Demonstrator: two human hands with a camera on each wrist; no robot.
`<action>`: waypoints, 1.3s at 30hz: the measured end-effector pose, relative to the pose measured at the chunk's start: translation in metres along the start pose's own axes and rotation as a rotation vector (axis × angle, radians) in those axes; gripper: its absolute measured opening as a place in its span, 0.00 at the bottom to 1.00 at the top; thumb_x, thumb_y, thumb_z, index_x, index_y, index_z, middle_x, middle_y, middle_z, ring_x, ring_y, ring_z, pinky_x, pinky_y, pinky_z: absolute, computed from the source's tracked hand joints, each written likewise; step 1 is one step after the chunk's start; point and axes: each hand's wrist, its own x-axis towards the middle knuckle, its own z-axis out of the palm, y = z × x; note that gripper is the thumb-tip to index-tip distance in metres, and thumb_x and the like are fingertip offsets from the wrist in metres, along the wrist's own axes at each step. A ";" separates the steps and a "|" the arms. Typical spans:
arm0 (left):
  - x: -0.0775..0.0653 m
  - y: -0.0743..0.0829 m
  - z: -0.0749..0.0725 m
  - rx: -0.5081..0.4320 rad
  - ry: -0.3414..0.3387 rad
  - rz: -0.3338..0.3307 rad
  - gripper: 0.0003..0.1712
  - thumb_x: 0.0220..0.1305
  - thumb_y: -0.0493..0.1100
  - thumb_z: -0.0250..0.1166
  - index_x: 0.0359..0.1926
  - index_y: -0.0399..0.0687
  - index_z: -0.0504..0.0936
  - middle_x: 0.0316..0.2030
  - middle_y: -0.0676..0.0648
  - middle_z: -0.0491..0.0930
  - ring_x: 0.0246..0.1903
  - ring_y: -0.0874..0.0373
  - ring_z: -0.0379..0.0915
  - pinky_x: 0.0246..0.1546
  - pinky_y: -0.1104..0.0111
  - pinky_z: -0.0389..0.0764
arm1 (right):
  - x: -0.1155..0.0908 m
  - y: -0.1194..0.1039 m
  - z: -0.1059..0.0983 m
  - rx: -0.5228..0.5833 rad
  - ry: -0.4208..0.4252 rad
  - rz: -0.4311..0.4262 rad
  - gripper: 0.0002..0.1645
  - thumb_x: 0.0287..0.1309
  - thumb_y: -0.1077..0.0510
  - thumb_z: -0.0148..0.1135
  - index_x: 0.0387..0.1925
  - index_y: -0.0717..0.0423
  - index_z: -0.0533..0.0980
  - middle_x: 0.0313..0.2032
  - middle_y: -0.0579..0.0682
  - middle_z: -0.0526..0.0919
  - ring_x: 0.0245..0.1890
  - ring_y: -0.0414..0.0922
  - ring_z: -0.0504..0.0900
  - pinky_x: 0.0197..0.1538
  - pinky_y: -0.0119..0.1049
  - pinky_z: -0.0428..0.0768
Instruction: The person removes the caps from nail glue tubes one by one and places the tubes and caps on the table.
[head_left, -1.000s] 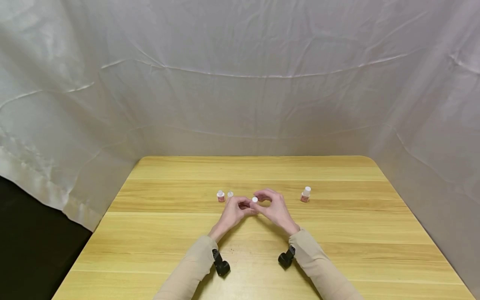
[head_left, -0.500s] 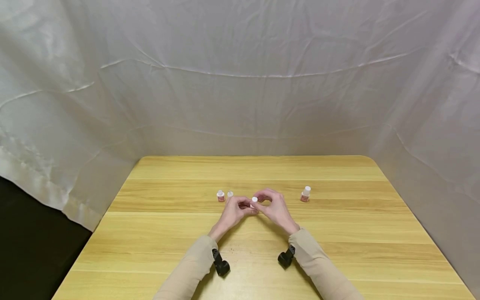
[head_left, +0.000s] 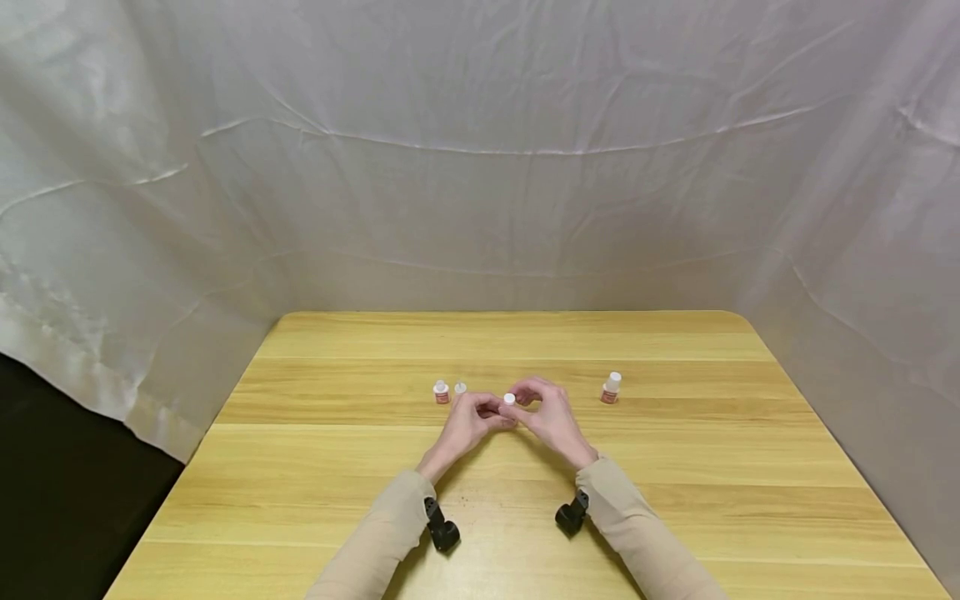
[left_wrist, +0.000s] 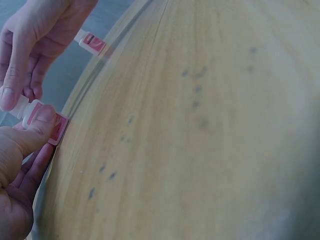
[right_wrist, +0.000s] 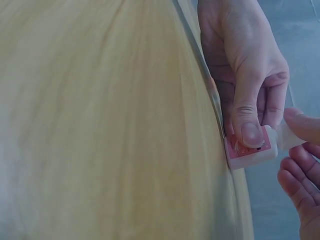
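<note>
Both hands meet at one small white bottle with a red label near the middle of the table. My left hand grips its body, the thumb pressed over the label. At the other end, my right hand pinches the white cap between thumb and fingers. The right wrist view shows the cap on the bottle's neck, partly covered by the right thumb. Just beyond the left hand stands a similar bottle, beside a small white piece that the hand partly hides.
Another capped bottle with a red label stands to the right of the hands. The wooden table has small dark specks near its front. Pale curtains hang behind and along both sides. Black wrist cameras sit at each sleeve.
Both hands keep their place over the table and their hold on the bottle and cap. The right thumb and fingers shift slightly around the cap.
</note>
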 end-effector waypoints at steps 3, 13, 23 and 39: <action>0.000 0.000 0.000 0.005 0.000 -0.001 0.13 0.54 0.37 0.76 0.41 0.38 0.88 0.39 0.38 0.89 0.39 0.48 0.88 0.41 0.77 0.85 | 0.000 0.000 0.000 -0.010 0.009 -0.030 0.14 0.49 0.61 0.78 0.39 0.57 0.84 0.35 0.51 0.88 0.36 0.46 0.85 0.45 0.43 0.86; 0.000 0.000 0.001 0.033 -0.007 -0.004 0.14 0.54 0.38 0.76 0.42 0.38 0.88 0.39 0.38 0.89 0.39 0.49 0.88 0.41 0.79 0.85 | -0.001 0.000 -0.003 0.011 0.016 -0.110 0.14 0.50 0.65 0.76 0.41 0.60 0.85 0.35 0.51 0.88 0.37 0.48 0.85 0.48 0.47 0.86; 0.000 0.000 0.001 0.028 -0.009 -0.015 0.14 0.55 0.37 0.75 0.43 0.37 0.87 0.40 0.38 0.89 0.39 0.49 0.88 0.40 0.81 0.83 | -0.002 -0.002 -0.004 0.050 0.023 -0.100 0.14 0.52 0.65 0.76 0.42 0.64 0.84 0.38 0.53 0.89 0.38 0.48 0.85 0.51 0.47 0.87; 0.001 -0.001 0.001 0.012 -0.003 -0.012 0.13 0.55 0.36 0.76 0.42 0.36 0.88 0.39 0.37 0.89 0.38 0.48 0.88 0.39 0.79 0.85 | -0.003 -0.003 -0.007 0.103 0.043 -0.074 0.14 0.55 0.65 0.74 0.44 0.64 0.84 0.40 0.55 0.89 0.40 0.49 0.86 0.54 0.51 0.86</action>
